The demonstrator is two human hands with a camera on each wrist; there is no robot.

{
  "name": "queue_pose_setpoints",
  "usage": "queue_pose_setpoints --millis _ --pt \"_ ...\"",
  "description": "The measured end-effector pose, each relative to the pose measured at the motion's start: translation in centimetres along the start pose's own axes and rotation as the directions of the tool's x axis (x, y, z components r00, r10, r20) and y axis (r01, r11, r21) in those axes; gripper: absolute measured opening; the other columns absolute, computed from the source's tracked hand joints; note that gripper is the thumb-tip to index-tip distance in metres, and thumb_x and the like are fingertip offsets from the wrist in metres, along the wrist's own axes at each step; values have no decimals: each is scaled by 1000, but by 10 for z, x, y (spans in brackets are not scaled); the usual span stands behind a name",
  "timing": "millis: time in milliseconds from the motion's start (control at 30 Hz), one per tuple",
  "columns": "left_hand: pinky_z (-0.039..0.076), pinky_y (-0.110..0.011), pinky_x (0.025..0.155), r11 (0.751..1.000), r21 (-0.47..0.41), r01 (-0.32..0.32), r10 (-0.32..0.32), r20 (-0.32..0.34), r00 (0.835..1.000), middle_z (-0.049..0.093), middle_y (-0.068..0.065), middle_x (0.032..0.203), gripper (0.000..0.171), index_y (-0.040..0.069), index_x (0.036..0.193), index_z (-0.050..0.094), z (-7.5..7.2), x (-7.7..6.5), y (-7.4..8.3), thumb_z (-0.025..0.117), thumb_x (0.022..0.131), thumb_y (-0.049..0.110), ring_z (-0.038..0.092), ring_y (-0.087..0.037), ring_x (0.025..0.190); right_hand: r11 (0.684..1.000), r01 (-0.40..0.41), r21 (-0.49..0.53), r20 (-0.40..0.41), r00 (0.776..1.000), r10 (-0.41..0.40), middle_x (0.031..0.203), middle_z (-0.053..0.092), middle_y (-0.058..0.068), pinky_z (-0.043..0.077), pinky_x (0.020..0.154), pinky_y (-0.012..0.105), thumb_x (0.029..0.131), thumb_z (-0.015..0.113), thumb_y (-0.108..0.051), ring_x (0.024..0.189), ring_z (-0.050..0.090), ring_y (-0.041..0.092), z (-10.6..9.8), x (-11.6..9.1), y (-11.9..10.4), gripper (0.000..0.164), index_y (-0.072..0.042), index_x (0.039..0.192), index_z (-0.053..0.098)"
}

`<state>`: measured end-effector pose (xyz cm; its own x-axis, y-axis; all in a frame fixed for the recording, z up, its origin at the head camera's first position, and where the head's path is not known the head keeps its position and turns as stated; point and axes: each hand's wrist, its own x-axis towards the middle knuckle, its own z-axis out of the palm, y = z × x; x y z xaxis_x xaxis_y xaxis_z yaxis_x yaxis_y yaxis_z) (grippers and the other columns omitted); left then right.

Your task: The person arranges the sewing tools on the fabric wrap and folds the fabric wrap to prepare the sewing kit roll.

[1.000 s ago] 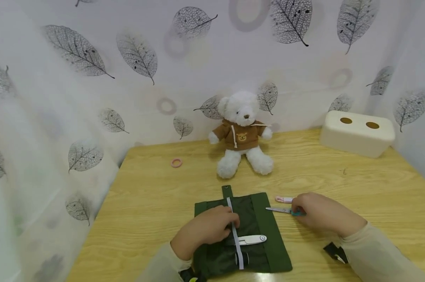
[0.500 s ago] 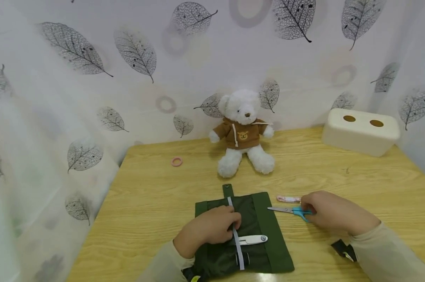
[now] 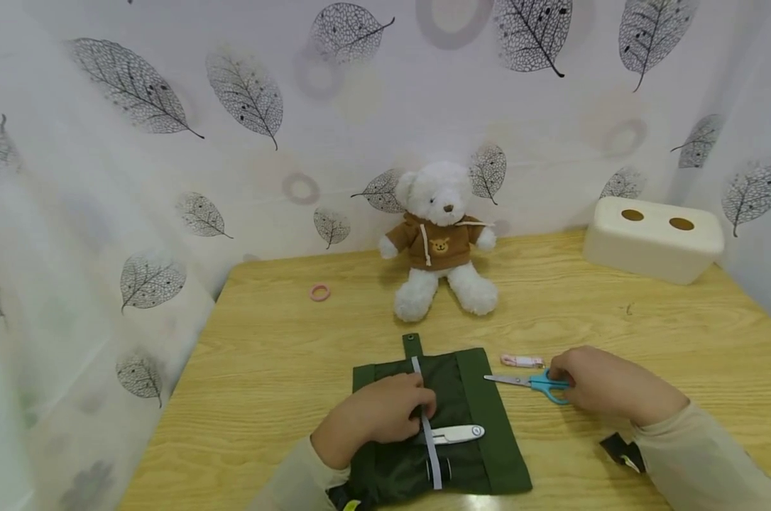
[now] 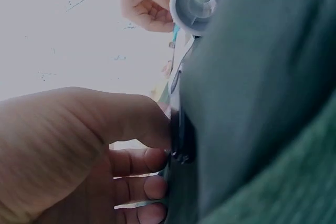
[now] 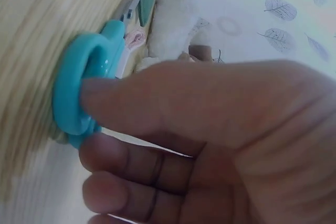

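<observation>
An open dark green fabric roll (image 3: 452,390) lies on the table, crossed by a thin pale elastic strap (image 3: 433,454). My left hand (image 3: 385,408) pinches the strap near its middle; the fingertips are partly hidden. Under the strap sit a slim white-handled tool (image 3: 458,434), its dark end near my left thumb, and a thread spool (image 4: 197,6). To the right, my right hand (image 3: 599,383) grips the handle of small blue scissors (image 3: 542,383); the thumb lies across a handle loop in the right wrist view. Their blades point left, tips by the roll's right edge.
A pink and white folded bundle (image 3: 522,361) lies just behind the scissors. Behind the roll sits a white teddy bear (image 3: 439,245) in a brown hoodie. A pink ring (image 3: 319,292) lies at back left, and a cream box (image 3: 654,240) with two holes stands at back right.
My right hand has shifted slightly right along the scissors, so more of the blue handle shows. The left hand stays at the strap. The head view has shifted slightly.
</observation>
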<state>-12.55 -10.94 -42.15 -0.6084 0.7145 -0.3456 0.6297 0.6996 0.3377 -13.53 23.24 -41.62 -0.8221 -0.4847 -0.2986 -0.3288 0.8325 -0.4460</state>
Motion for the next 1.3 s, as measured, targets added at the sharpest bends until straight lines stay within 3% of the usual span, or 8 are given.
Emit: queue_pose_setpoints --millis 267,533,867,1300 --pt "41 -21 68 1000 19 -2 2 -3 1000 46 10 88 15 27 93 60 0 0 1 69 96 15 45 -6 75 999 0 -34 -50 999 -2 68 47 -6 32 55 25 87 71 -1 59 39 9 8 2 -1 25 -17 73 57" --pt "45 -21 73 1000 19 -6 6 -18 1000 51 12 93 9 28 100 66 1 0 -3 69 97 21 49 -4 79 999 -7 -45 -66 998 4 64 41 -5 28 52 23 88 71 -4 55 37 7 9 1 -4 31 -18 67 51" --pt "50 -25 86 999 46 3 -1 -52 999 58 11 102 14 28 112 69 6 3 -5 65 100 21 58 -6 94 991 118 -63 -109 986 -124 69 46 -9 32 54 23 85 74 -7 59 38 4 3 2 -10 26 -20 72 56" --pt "51 -26 86 999 34 -20 22 -76 997 60 10 104 16 27 114 69 5 1 -5 65 100 21 60 -7 96 981 178 -83 -102 977 -186 74 50 -11 36 55 23 85 76 -9 63 39 3 0 8 -24 17 -19 78 64"
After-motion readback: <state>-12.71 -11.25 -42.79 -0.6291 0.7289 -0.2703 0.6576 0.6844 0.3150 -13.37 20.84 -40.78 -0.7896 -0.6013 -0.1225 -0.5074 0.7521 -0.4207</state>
